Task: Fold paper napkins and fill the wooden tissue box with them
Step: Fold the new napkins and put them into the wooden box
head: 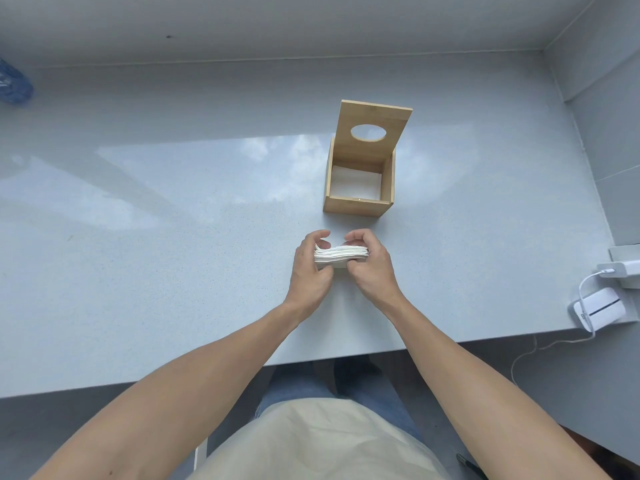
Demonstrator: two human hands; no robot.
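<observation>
A stack of folded white paper napkins [341,254] is held just above the grey counter [173,237], between both hands. My left hand [310,268] grips its left end and my right hand [369,259] grips its right end, fingers curled over the top. Beyond the hands stands the wooden tissue box [358,204], its hinged lid [375,114] with an oval hole swung up and back. White napkins [355,183] lie at the bottom inside the box.
A small white device [599,308] with a cable and a white charger [620,268] sit at the counter's right edge. A blue object [14,86] lies at the far left. Walls close the back and right sides.
</observation>
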